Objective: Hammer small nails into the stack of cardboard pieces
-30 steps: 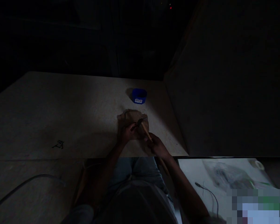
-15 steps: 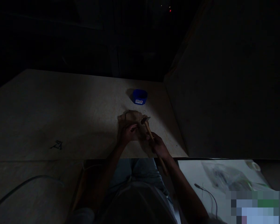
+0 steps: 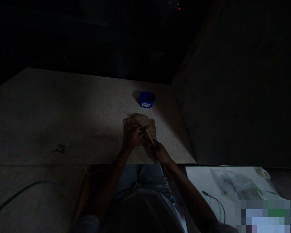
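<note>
A brown piece of cardboard or wood (image 3: pixel 139 122) lies on the pale board table (image 3: pixel 63 113) in dim light. My left hand (image 3: pixel 133 137) rests on its near edge with fingers pinched, holding something small I cannot make out against the piece. My right hand (image 3: pixel 161 152) grips the wooden handle of a small hammer (image 3: pixel 147 134), whose dark head sits low on the piece beside my left fingers.
A small blue tub (image 3: pixel 146 99) stands just beyond the brown piece. A dark panel rises along the table's right edge (image 3: pixel 232 97). A white sheet with a cable (image 3: pixel 218 191) lies at lower right. Another cable (image 3: pixel 26 191) curves at lower left.
The hammer head was down a second ago, rose and swung right half a second ago, and is now down again on the piece by my left fingers.
</note>
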A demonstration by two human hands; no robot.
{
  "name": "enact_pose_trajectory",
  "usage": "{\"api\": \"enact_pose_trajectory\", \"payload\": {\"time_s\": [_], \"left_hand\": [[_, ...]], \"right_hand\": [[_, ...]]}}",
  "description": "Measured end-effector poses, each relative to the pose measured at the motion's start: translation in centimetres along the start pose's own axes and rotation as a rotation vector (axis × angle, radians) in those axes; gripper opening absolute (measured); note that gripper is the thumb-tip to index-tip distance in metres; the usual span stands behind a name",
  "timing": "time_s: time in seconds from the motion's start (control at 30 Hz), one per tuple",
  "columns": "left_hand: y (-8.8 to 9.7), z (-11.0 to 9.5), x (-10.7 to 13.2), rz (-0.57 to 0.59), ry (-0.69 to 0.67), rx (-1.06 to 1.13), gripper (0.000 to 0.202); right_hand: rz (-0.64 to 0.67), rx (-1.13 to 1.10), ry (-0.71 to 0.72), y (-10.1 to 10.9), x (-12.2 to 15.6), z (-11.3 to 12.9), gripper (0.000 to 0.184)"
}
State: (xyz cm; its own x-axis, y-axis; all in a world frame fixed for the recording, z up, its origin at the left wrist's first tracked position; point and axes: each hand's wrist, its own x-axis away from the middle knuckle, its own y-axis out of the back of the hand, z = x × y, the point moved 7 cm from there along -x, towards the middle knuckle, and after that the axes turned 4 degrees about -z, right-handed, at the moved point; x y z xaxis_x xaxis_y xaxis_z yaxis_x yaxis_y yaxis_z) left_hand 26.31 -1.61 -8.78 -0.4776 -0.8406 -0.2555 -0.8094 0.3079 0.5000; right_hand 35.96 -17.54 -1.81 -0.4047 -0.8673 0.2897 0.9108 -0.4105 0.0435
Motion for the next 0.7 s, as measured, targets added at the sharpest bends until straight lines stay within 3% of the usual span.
{"api": "enact_pose_trajectory", "payload": {"time_s": [0.17, 0.37, 0.7], "left_hand": [[0.0, 0.1, 0.1, 0.000, 0.023, 0.017, 0.040], [0.0, 0.0, 0.0, -0.010, 0.018, 0.055, 0.038], [-0.6, 1.8, 0.2, -0.029, 0.050, 0.151, 0.048]], "right_hand": [[-0.009, 0.063, -0.013, -0.1, 0.1, 0.0, 0.032], [-0.036, -0.017, -0.018, 0.1, 0.9, 0.4, 0.037], [-0.043, 0.055, 0.020, 0.4, 0.9, 0.0, 0.041]]}}
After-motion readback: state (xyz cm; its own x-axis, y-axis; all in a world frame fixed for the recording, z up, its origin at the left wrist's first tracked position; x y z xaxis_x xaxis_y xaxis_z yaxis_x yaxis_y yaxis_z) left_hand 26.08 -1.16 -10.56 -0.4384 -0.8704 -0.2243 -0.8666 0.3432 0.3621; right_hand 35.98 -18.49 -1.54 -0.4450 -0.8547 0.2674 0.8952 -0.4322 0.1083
